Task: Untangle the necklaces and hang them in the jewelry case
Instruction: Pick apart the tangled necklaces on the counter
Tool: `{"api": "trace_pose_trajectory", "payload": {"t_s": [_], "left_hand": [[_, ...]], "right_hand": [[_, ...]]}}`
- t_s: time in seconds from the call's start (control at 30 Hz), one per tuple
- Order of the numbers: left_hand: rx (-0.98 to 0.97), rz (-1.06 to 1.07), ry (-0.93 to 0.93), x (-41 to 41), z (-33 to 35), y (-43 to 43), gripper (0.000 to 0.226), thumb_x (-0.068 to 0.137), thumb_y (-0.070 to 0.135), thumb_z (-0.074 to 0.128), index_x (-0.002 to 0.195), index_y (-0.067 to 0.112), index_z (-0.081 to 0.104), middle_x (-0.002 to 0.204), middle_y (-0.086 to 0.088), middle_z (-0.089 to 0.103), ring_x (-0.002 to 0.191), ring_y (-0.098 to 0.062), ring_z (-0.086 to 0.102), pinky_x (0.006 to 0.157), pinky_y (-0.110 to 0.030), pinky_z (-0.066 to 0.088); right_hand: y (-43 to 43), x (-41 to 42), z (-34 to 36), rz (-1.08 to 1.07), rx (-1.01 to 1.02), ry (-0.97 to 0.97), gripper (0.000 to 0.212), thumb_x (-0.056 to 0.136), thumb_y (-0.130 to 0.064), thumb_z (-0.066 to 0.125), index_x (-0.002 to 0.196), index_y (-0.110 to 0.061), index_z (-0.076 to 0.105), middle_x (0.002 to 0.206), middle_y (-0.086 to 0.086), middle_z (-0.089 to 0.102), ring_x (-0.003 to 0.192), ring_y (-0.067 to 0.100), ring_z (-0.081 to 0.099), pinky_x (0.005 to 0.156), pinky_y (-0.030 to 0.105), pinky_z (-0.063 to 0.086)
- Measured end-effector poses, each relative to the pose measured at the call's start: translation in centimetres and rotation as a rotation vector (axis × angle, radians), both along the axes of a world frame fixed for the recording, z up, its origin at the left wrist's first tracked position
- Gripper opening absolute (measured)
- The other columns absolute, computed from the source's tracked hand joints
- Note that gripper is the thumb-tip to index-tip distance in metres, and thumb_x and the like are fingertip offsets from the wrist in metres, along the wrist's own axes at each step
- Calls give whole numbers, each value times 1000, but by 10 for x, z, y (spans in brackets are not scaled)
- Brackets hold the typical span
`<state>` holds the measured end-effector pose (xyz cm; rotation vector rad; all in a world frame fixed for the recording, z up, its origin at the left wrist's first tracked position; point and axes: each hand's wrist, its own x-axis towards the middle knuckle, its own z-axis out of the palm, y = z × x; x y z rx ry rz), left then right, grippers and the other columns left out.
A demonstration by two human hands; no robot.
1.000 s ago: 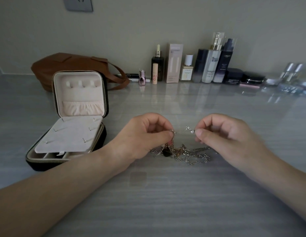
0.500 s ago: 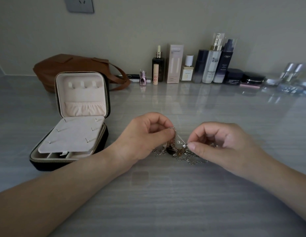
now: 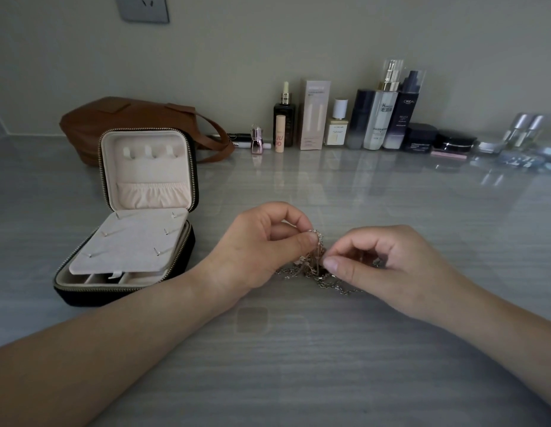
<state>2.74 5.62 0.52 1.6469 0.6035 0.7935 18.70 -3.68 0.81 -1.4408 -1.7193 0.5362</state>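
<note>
Untangling in hand: left hand (image 3: pixel 261 241) and right hand (image 3: pixel 388 266) each pinch chain of the necklaces (image 3: pixel 317 266), knotted right of the open jewelry case (image 3: pixel 129 229). Next: separate one strand.

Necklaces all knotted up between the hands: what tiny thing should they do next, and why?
Probably ease the two pinches slowly apart to loosen one chain. The left hand holds a loop lifted off the table, the right hand pinches the necklaces right beside it, and the rest lies bunched together. The jewelry case stands open, nothing hanging in it yet.
</note>
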Motion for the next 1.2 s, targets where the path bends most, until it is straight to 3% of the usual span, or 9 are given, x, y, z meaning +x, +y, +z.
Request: {"api": "trace_pose_trajectory", "payload": {"t_s": [0.17,0.3,0.37,0.5,0.67,0.77,1.03,1.2], "left_hand": [[-2,2,0,0,0,0,14,81,6,67,74,15,60,59,2,64,67,-23,50,69,-35,40],[-5,-38,14,0,1,-1,13,75,17,75,70,19,63,59,2,66,68,-25,47,69,-39,36],[-10,-37,13,0,0,-2,15,77,13,73,70,19,62,59,2,67,68,-25,48,70,-39,36],[-10,-38,11,0,1,-2,11,79,7,68,75,14,61,67,-2,71,63,-12,59,65,-24,47],[-5,-44,-9,-1,0,-1,10,79,2,67,75,11,63,61,5,66,54,-1,58,57,-12,47],[-2,-40,-10,-1,1,-1,11,81,1,65,75,10,62,60,5,65,53,-2,56,56,-13,46],[-21,39,1,0,2,-1,9,83,7,65,76,13,66,69,3,70,56,-6,52,54,-17,44],[-4,111,12,-2,0,1,7,81,15,68,74,17,70,63,-3,63,59,-18,50,60,-33,38]], "right_hand": [[4,-1,-1,-111,62,-2,13,80,-20,73,70,-27,68,64,-12,64,56,2,54,54,10,40],[6,-3,-2,-137,77,14,17,74,-21,79,75,-32,66,69,-15,63,61,1,56,57,9,40],[7,-4,-2,-130,104,-25,16,75,-23,78,72,-33,66,66,-17,62,58,-1,54,55,7,38],[4,-2,4,-163,133,-8,16,79,-19,74,69,-30,69,64,-16,65,55,0,54,52,8,37],[3,-2,6,-198,96,44,13,78,-16,70,70,-26,71,62,-12,66,50,3,50,48,13,39],[3,-1,7,-236,95,59,11,79,-17,70,71,-24,72,65,-6,68,51,7,51,50,20,41],[3,1,6,-289,113,122,10,78,-15,71,71,-21,74,70,-3,71,56,4,54,55,17,43],[4,2,7,-300,109,145,10,78,-12,71,70,-18,74,66,0,69,53,1,52,52,14,40]]}}
